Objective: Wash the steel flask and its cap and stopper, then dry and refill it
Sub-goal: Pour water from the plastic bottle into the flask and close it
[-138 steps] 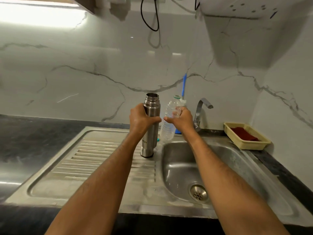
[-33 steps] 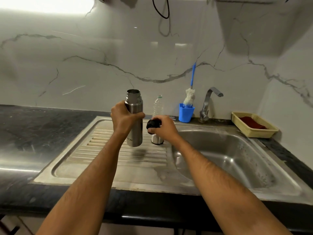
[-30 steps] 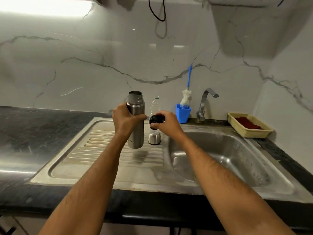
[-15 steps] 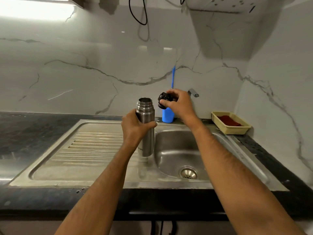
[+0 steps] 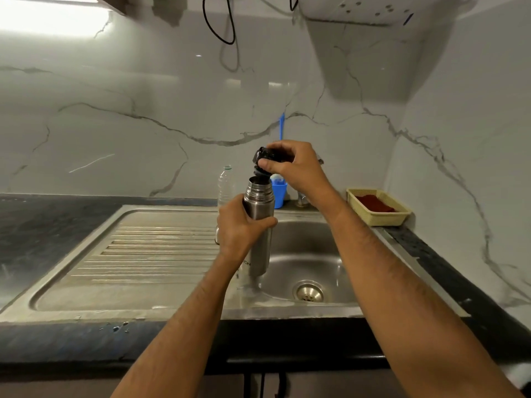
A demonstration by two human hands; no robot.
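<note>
My left hand [image 5: 240, 225] grips the steel flask [image 5: 260, 245] round its upper body and holds it upright over the left edge of the sink basin [image 5: 310, 254]. The flask's mouth is uncovered. My right hand [image 5: 293, 165] pinches the black stopper [image 5: 265, 160] just above that mouth, its lower tip at the rim. The steel cap [image 5: 217, 236] shows only as a sliver behind my left hand, on the drainboard.
A clear plastic bottle [image 5: 225, 183] stands behind the flask on the drainboard [image 5: 143, 254]. A blue cup [image 5: 279, 192] with a brush and the tap, mostly hidden, sit behind the basin. A yellow tray [image 5: 377, 206] with a red cloth is at the right.
My right hand lifted the black stopper off the drainboard and brought it over the flask's mouth. My left hand carried the flask rightwards to the basin's edge.
</note>
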